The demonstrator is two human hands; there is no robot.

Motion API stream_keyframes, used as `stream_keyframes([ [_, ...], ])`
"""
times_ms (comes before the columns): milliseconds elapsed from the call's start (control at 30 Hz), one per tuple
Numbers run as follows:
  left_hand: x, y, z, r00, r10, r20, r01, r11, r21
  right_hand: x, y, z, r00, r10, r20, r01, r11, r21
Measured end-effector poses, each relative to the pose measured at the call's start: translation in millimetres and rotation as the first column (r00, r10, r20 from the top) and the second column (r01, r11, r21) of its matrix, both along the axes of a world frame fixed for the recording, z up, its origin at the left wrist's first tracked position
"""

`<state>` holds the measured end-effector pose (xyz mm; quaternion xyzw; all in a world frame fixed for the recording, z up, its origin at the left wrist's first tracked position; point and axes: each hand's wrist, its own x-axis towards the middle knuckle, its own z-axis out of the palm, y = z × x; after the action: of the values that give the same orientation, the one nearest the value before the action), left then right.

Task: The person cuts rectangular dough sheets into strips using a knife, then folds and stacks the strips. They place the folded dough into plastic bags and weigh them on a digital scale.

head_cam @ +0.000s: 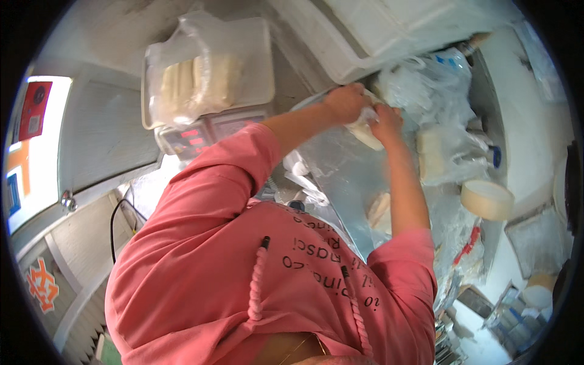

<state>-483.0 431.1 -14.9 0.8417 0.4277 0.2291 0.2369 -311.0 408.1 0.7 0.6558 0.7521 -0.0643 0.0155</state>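
Note:
Both hands are at the far side of a metal-topped table (337, 159), close together on a pale block (367, 136) that looks like tofu, partly wrapped in clear plastic. My left hand (349, 104) grips the block's far end, its fingers bent over the plastic. At the near side, my right hand (388, 122) pinches the plastic against the block. Fingers and film hide much of the block. Right of my right hand, another pale block (429, 153) lies in a clear plastic bag (465, 157). A pale, blurred piece (380, 211) rests beside my right forearm.
On the left, a white plastic tray (267, 59) with bagged pale blocks (196, 84) sits on a digital scale (185, 139) with a lit red display. White crates (365, 45) stand beyond. Plastic bags (424, 86), a tape roll (487, 200) and a red-handled tool (468, 245) lie right.

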Motion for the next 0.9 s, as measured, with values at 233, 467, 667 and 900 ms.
stream_keyframes([
  [233,-143.5,-110.5,105.1,0.944,-0.014,0.329,-0.129,0.903,0.409,31.6,8.0,11.1,0.888,-0.177,-0.425,0.082,0.969,-0.233],
  [467,-293.5,-96.4,153.7,0.525,0.841,0.131,-0.670,0.313,0.673,-15.8,-5.1,78.4,0.846,-0.165,-0.508,0.044,0.969,-0.242],
  [667,-295.4,-59.7,175.8,0.309,0.627,0.715,-0.372,0.771,-0.516,-72.9,-9.1,149.4,0.703,-0.024,-0.711,-0.158,0.969,-0.189],
  [900,-273.2,3.4,115.9,0.588,0.595,0.548,-0.462,0.803,-0.377,-175.6,26.9,130.5,0.657,0.411,-0.631,-0.378,0.905,0.196],
])
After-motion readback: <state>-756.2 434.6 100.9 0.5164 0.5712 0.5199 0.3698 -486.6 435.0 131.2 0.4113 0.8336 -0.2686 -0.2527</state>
